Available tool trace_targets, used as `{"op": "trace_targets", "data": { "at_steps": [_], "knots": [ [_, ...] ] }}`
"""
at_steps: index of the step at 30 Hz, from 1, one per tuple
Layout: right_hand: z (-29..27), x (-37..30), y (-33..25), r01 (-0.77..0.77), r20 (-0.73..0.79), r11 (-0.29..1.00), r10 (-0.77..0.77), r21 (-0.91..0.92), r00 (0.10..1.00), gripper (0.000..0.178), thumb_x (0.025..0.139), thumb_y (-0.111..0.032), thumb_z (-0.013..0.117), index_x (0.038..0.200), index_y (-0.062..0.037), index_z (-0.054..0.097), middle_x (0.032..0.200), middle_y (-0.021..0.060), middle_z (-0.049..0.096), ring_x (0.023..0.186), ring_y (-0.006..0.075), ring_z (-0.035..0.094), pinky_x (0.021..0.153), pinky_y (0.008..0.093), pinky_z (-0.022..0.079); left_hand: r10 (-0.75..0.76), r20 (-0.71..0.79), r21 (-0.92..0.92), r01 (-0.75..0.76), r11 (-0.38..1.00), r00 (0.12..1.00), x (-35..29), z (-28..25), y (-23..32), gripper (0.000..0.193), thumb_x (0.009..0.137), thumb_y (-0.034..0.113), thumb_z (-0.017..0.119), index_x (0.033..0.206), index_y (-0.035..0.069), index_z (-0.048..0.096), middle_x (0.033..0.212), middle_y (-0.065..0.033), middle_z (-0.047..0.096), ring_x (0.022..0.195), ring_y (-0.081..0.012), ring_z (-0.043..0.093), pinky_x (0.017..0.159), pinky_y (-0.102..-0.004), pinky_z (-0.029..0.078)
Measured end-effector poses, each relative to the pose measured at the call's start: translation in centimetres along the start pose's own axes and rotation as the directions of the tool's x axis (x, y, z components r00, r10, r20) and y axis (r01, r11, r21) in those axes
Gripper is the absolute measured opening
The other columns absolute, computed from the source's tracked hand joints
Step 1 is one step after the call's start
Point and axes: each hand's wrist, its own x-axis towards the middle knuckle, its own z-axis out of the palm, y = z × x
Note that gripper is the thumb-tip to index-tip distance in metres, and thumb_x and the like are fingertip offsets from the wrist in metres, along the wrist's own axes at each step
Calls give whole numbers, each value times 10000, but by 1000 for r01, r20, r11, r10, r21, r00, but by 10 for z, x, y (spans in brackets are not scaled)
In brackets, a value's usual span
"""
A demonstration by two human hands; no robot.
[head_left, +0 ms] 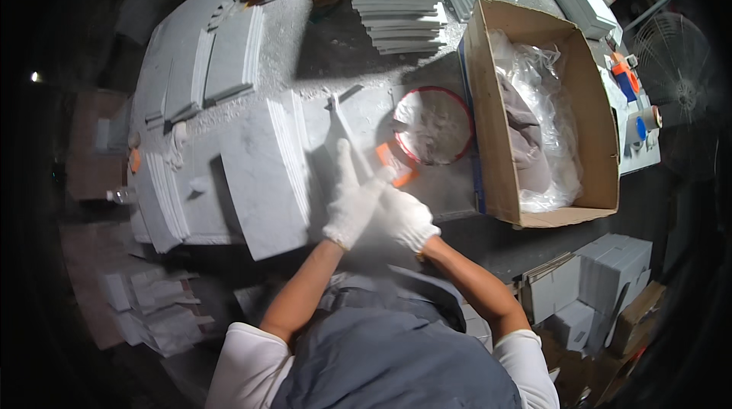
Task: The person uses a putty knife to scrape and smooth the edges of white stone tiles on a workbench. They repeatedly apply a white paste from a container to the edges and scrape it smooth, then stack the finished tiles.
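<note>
Left hand (352, 203) fingers stretched flat beside the marble tile stack (267, 173); right hand (406, 218) fingers curled on an orange tool (393, 165).

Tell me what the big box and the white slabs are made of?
The open box looks like plain brown cardboard, matte, with folded flaps. The slab stack looks like marble or similar stone: white with grey veins, dusty, cut in thin flat tiles.

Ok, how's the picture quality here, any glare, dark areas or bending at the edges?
Head view: strong light on the dusty workbench washes out the white gloved left hand and right hand; marble tile stacks cast hard shadows; corners fall to black; the cardboard box edges bow from fisheye distortion.
</note>
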Motion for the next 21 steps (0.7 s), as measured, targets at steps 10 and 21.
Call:
{"op": "trace_targets", "data": {
  "at_steps": [10,21],
  "knots": [
    [6,-18,-11,142,237,977,-177,160,955,497,950,-394,552,1285,-32,611,1118,245,710,1083,404,683,936,470,526,-251,32,-79,252,964,968,-7,-12,-15,1021,871,342,707,1622,-6,109,1615,-270,322,1491,-373,349,1203,-405,318],
    [-18,-24,13,21,435,995,-62,99,898,945,764,-857,603,1325,-101,682,1202,195,726,1137,316,694,973,363,515,-187,164,183,157,971,969,-31,-18,-33,831,953,282,573,1564,-109,168,1439,-336,509,1352,-430,511,1133,-459,405]
  ]
}}
